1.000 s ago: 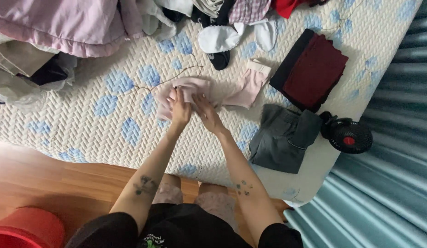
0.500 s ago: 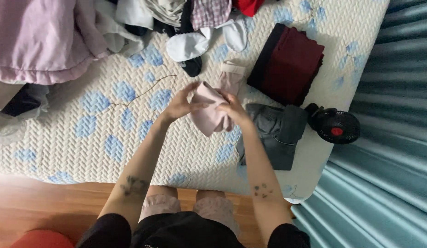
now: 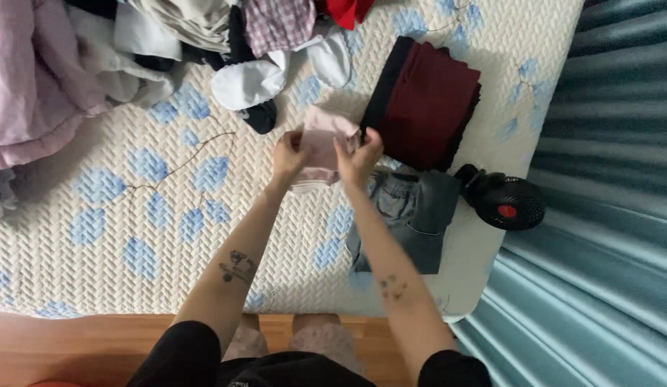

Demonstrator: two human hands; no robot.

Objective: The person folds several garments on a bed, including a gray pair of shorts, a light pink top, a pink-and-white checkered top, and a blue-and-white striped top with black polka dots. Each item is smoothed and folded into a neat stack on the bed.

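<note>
At the near edge of the mattress: the person stands on the wooden floor (image 3: 75,337), both forearms reaching out over the quilted white mattress (image 3: 97,236) with its blue leaf print.
Near right corner: a folded grey garment (image 3: 412,222) lies flat, close to the mattress's right edge.
Right edge: a small black fan (image 3: 507,204) with a red centre sits just beside the grey garment, at the edge next to the teal curtain (image 3: 606,215).
Left hand: the left hand (image 3: 289,154) grips the left side of a folded pale pink garment (image 3: 320,140), fingers closed on the cloth.
Right hand: the right hand (image 3: 358,156) pinches the same garment's right side, fingers closed on it.
Pink garment: held up between both hands over the middle of the mattress, just left of the dark red stack; whether its lower fold touches the mattress cannot be told.
Beyond the hands: a folded dark red stack (image 3: 427,100) with a black layer at its left lies toward the far right corner.
Far edge: white socks (image 3: 251,82) and a black sock (image 3: 262,115) lie in front of a loose laundry pile (image 3: 204,29).
Far left corner: a bulky pale lilac garment (image 3: 32,79) is heaped.
</note>
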